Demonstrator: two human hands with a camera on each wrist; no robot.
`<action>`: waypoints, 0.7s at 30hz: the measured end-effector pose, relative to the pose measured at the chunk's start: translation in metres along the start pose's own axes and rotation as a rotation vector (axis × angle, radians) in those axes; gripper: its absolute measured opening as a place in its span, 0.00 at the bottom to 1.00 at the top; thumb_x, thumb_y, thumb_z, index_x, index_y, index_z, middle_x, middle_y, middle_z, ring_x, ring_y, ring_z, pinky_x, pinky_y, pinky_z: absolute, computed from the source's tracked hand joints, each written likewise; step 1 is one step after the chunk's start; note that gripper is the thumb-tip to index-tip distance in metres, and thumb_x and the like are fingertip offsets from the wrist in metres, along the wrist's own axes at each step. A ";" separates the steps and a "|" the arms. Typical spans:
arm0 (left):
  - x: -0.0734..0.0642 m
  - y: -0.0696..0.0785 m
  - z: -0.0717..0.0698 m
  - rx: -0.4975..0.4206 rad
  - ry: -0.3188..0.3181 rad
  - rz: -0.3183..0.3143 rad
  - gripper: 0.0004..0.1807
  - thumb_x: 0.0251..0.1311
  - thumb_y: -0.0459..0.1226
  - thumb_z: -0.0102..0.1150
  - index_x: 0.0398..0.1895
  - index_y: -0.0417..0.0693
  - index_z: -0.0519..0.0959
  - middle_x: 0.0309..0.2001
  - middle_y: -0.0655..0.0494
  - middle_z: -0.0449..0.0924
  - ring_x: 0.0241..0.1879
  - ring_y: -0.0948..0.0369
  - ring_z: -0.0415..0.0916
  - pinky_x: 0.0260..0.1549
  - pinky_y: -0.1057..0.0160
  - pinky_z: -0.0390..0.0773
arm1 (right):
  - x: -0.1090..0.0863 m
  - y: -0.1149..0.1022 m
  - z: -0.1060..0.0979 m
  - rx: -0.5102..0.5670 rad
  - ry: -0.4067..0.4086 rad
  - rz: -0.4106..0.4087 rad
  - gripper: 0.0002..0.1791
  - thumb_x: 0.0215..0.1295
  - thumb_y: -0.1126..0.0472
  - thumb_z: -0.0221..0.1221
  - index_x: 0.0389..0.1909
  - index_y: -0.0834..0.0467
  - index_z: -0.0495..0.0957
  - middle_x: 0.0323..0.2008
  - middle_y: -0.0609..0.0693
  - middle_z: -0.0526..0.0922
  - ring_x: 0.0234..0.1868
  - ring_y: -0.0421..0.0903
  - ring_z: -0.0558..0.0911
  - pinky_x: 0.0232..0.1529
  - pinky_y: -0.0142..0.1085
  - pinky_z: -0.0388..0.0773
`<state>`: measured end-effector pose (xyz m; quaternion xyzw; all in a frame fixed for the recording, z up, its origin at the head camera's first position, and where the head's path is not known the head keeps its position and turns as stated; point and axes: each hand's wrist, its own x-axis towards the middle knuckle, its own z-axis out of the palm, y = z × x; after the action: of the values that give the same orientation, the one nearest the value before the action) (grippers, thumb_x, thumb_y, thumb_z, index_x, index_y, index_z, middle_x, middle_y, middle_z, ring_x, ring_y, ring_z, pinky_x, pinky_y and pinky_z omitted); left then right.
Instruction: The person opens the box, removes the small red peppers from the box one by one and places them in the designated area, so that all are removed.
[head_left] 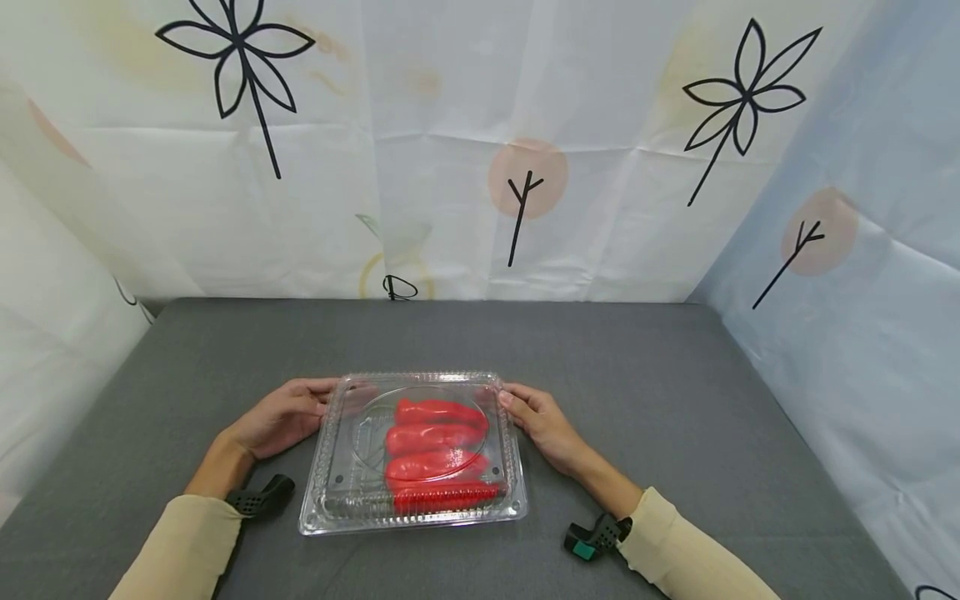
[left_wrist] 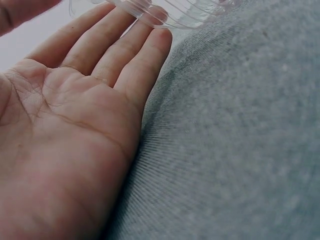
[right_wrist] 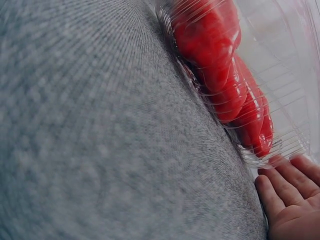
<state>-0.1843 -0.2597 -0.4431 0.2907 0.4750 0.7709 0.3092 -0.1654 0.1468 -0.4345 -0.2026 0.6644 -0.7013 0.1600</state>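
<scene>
A clear plastic clamshell box lies on the grey cloth, its lid down. Inside are several long red peppers side by side, seen through the lid; greenish stems show faintly at their left. At the box's upper left edge is my left hand, its fingers stretched out with the tips at the rim. In the left wrist view the palm faces up and holds nothing. My right hand touches the upper right edge, thumb near the lid's rim. The right wrist view shows straight fingers against the ribbed side wall.
The grey cloth-covered table spreads around the box. A white curtain with flower drawings hangs behind it, and a bluish one stands on the right. Each wrist wears a black band.
</scene>
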 end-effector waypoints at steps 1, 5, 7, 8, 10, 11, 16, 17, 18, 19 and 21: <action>0.000 0.000 0.000 0.014 0.004 0.000 0.29 0.69 0.19 0.33 0.72 0.33 0.67 0.69 0.48 0.73 0.65 0.60 0.73 0.63 0.61 0.74 | 0.000 0.000 0.000 0.000 -0.001 -0.001 0.26 0.79 0.59 0.51 0.64 0.77 0.70 0.63 0.72 0.74 0.63 0.56 0.78 0.58 0.38 0.79; 0.000 -0.001 0.001 0.093 0.029 -0.008 0.29 0.71 0.19 0.35 0.72 0.36 0.68 0.68 0.49 0.73 0.66 0.59 0.72 0.63 0.61 0.74 | 0.000 0.000 0.000 -0.002 -0.013 -0.011 0.26 0.80 0.58 0.50 0.65 0.77 0.69 0.63 0.73 0.73 0.65 0.60 0.75 0.60 0.39 0.78; 0.000 -0.002 0.000 0.131 0.031 -0.014 0.28 0.72 0.19 0.36 0.73 0.36 0.66 0.69 0.48 0.72 0.67 0.58 0.71 0.62 0.59 0.75 | 0.000 0.000 0.000 -0.007 -0.018 -0.014 0.26 0.80 0.58 0.49 0.65 0.76 0.69 0.63 0.73 0.73 0.66 0.62 0.74 0.61 0.39 0.77; 0.000 -0.002 0.000 0.150 0.038 -0.021 0.28 0.72 0.19 0.37 0.74 0.35 0.65 0.70 0.48 0.72 0.68 0.58 0.70 0.62 0.58 0.75 | 0.000 0.000 0.000 -0.010 -0.020 -0.015 0.26 0.80 0.57 0.49 0.65 0.76 0.69 0.63 0.73 0.73 0.66 0.62 0.74 0.61 0.39 0.77; 0.001 -0.003 0.001 0.182 0.053 -0.028 0.27 0.72 0.19 0.39 0.74 0.33 0.64 0.70 0.47 0.72 0.68 0.57 0.70 0.60 0.57 0.77 | 0.000 0.000 0.000 -0.016 -0.023 -0.016 0.26 0.81 0.57 0.49 0.65 0.76 0.69 0.64 0.73 0.73 0.66 0.62 0.73 0.62 0.39 0.77; 0.002 -0.003 0.002 0.190 0.058 -0.030 0.27 0.72 0.19 0.40 0.74 0.33 0.64 0.70 0.47 0.72 0.68 0.56 0.70 0.59 0.56 0.78 | 0.000 0.000 0.000 -0.018 -0.024 -0.017 0.26 0.81 0.57 0.49 0.65 0.76 0.69 0.64 0.73 0.73 0.66 0.62 0.73 0.62 0.39 0.76; 0.003 -0.004 0.006 0.213 0.094 -0.033 0.27 0.73 0.21 0.44 0.73 0.35 0.66 0.69 0.49 0.73 0.69 0.58 0.69 0.60 0.57 0.77 | 0.000 0.000 -0.001 -0.032 -0.021 -0.021 0.27 0.81 0.56 0.48 0.65 0.76 0.69 0.63 0.72 0.74 0.66 0.63 0.73 0.62 0.38 0.76; 0.003 -0.004 0.006 0.212 0.097 -0.032 0.27 0.73 0.21 0.45 0.74 0.36 0.66 0.69 0.50 0.74 0.69 0.59 0.69 0.60 0.57 0.77 | 0.000 0.001 -0.001 -0.036 -0.019 -0.022 0.27 0.82 0.56 0.48 0.65 0.76 0.69 0.63 0.72 0.74 0.67 0.64 0.72 0.62 0.38 0.76; 0.003 -0.004 0.006 0.214 0.103 -0.030 0.27 0.73 0.22 0.45 0.74 0.36 0.66 0.69 0.50 0.74 0.69 0.59 0.69 0.60 0.58 0.77 | -0.001 0.000 -0.001 -0.040 -0.016 -0.022 0.27 0.82 0.56 0.48 0.65 0.76 0.69 0.63 0.72 0.74 0.67 0.64 0.72 0.63 0.37 0.75; 0.003 -0.005 0.007 0.210 0.106 -0.028 0.27 0.73 0.22 0.44 0.74 0.36 0.65 0.69 0.51 0.74 0.69 0.59 0.69 0.60 0.58 0.77 | -0.001 0.000 -0.001 -0.047 -0.014 -0.020 0.27 0.82 0.56 0.48 0.65 0.76 0.69 0.63 0.72 0.74 0.67 0.64 0.72 0.63 0.37 0.75; 0.003 -0.005 0.007 0.202 0.112 -0.025 0.27 0.73 0.22 0.44 0.75 0.36 0.64 0.69 0.51 0.73 0.69 0.59 0.69 0.60 0.58 0.77 | -0.001 -0.001 -0.001 -0.062 -0.006 -0.014 0.27 0.82 0.56 0.48 0.66 0.76 0.68 0.64 0.71 0.74 0.67 0.64 0.72 0.63 0.35 0.74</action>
<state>-0.1802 -0.2514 -0.4443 0.2708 0.5704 0.7303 0.2607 -0.1653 0.1483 -0.4338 -0.2143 0.6839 -0.6810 0.1505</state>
